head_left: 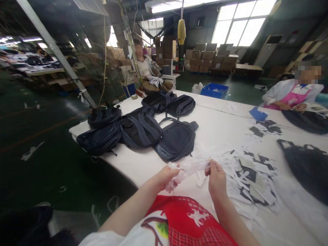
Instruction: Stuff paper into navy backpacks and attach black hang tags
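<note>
I have both hands over the near part of the white table (217, 119), just in front of the red apron (184, 215). My left hand (170, 177) is clenched round a bunched, whitish see-through sheet (193, 167); my right hand (217, 176) pinches its other end between thumb and fingers, so it spans the gap between the two. I cannot tell whether it is a bag or loose film.

Beyond my left hand, on the left of the table, dark backpacks (139, 128) lie crowded together. Near my right hand, to its right, I see a spread of paper and dark scraps (256, 184), with a dark bag (307, 167) farther right. At the far right a co-worker in a pink apron (294, 95) has hands on another dark piece (307, 120). Past the far edge stands a blue crate (214, 90).
</note>
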Action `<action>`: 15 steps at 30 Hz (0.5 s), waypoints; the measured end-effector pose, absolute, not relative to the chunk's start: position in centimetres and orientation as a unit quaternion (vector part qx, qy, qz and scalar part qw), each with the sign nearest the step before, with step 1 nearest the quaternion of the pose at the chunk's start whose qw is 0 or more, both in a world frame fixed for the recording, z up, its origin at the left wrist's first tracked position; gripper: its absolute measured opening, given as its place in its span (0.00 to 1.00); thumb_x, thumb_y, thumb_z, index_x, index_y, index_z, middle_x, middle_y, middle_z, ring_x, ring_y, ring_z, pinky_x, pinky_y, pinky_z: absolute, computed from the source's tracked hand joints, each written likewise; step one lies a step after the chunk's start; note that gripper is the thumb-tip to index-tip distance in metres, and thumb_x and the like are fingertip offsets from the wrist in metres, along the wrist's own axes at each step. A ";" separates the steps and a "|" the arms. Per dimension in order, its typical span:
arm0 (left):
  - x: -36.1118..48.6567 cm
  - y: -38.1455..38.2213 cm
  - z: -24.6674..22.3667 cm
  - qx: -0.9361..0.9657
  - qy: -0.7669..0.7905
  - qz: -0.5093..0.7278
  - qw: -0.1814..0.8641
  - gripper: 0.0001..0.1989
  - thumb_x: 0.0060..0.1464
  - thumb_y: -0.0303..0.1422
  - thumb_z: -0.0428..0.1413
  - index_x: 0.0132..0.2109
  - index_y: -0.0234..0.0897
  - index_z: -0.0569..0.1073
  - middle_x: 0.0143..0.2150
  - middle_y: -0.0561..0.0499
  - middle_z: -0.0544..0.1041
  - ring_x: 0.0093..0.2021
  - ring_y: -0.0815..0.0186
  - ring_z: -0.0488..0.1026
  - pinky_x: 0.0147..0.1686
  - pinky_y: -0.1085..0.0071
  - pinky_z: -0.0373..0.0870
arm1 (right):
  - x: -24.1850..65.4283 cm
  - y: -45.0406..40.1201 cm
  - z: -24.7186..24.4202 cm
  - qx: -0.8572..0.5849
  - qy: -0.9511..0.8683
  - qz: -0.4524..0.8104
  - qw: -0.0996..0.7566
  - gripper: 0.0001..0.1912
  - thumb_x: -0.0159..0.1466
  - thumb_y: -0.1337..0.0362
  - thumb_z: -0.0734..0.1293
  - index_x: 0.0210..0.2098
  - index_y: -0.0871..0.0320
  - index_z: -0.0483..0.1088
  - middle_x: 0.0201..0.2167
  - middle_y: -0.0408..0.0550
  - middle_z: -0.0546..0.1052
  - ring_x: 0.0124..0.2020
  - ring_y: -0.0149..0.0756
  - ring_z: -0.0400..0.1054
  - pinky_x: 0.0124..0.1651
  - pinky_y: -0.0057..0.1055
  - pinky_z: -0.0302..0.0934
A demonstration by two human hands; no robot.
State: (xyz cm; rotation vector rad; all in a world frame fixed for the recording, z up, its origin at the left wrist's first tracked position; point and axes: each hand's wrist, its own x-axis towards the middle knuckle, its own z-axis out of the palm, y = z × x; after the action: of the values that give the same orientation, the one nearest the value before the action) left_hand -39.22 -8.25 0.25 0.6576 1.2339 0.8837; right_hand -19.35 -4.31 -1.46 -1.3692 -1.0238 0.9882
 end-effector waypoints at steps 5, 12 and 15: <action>-39.2 -8.5 1.1 0.339 0.515 0.391 0.684 0.14 0.39 0.38 0.62 0.31 0.35 0.68 0.18 0.57 0.68 0.16 0.74 0.64 0.16 0.78 0.59 | -19.6 -4.2 -1.3 -0.488 -0.356 0.562 0.565 0.22 0.59 0.44 0.68 0.28 0.58 0.66 0.21 0.39 0.71 0.15 0.22 0.51 0.17 0.23 0.44; -40.5 -8.4 1.4 0.313 0.497 0.438 0.680 0.16 0.39 0.38 0.63 0.29 0.36 0.64 0.18 0.57 0.69 0.17 0.71 0.67 0.17 0.78 0.62 | -20.0 -4.0 -1.2 -0.447 -0.269 0.605 0.602 0.20 0.55 0.49 0.72 0.31 0.58 0.66 0.19 0.38 0.72 0.18 0.25 0.64 0.20 0.22 0.56; -41.6 -8.0 0.7 0.275 0.497 0.496 0.657 0.16 0.38 0.36 0.63 0.29 0.35 0.65 0.19 0.56 0.69 0.17 0.72 0.66 0.16 0.78 0.61 | -19.0 -3.4 -1.2 -0.463 -0.252 0.574 0.627 0.16 0.58 0.51 0.70 0.30 0.57 0.64 0.19 0.35 0.69 0.17 0.24 0.60 0.20 0.22 0.55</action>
State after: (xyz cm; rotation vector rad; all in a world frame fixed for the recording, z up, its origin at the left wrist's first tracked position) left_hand -41.57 -8.01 0.72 0.6226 1.1254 1.1232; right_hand -19.03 -3.43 -1.21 -1.0623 -0.5784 1.3154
